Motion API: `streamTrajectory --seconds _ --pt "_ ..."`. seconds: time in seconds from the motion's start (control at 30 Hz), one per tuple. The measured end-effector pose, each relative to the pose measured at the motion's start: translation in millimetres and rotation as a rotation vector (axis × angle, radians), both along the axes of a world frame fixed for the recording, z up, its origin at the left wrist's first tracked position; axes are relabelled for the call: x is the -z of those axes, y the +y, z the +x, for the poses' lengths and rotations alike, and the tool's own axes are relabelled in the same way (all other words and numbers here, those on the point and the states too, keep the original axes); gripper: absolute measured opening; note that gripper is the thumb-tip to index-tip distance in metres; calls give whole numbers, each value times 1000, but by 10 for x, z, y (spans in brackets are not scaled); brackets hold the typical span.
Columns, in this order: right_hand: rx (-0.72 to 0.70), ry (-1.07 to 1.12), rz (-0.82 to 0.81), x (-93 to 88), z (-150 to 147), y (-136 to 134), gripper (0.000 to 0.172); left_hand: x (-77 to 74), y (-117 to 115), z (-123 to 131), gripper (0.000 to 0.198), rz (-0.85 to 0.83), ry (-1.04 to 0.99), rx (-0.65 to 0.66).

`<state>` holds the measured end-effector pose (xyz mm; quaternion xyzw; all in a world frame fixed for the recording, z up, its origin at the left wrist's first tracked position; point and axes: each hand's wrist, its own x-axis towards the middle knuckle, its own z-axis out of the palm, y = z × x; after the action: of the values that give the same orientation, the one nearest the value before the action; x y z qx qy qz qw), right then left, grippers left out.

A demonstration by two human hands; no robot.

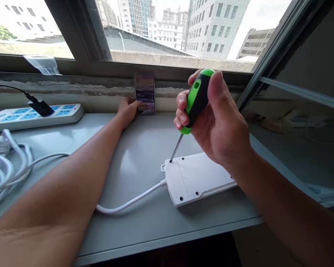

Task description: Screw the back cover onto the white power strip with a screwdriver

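My right hand (pixel 222 115) is closed around the green and black handle of a screwdriver (pixel 197 98). The steel shaft slants down, its tip at a corner screw hole of a white power strip (pixel 200 172). This strip lies underside up, with several dark screw holes and a white cord (pixel 128 200) leaving its left end. My left hand (pixel 127 110) reaches to the back of the table, its fingers closed at the left edge of a smartphone (pixel 145 98). The phone stands upright against the wall below the window, screen lit. My right hand and forearm hide the strip's far end.
Another power strip (pixel 35 118) with blue sockets lies at the back left, a black plug (pixel 41 106) in it. Coiled white cable (pixel 8 167) rests on the left side of the grey table (pixel 144 226). A metal frame (pixel 300 92) bounds the right.
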<state>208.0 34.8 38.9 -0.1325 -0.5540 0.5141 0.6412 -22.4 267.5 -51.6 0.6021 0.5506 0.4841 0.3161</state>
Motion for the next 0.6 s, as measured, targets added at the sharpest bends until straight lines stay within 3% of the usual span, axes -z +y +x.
streamTrajectory --seconds 0.1,0.2,0.3,0.37,0.5,0.6 --pt "-41 -14 8 -9 11 0 43 -37 -52 36 31 -7 -21 -30" --pt "4 -3 -22 -24 -6 -29 51 -75 -99 68 23 -16 -22 -34" --pt "26 28 -70 -35 -28 -51 46 -114 -148 77 19 -27 2 -21" --pt "39 17 -80 -37 -34 -49 48 -138 -182 61 25 -40 37 2" --pt "117 -56 -96 -32 -24 -29 50 -155 -222 -1 61 -53 121 54" --pt "119 -62 -97 -33 -14 -25 52 -132 -202 -36 62 -30 164 43"
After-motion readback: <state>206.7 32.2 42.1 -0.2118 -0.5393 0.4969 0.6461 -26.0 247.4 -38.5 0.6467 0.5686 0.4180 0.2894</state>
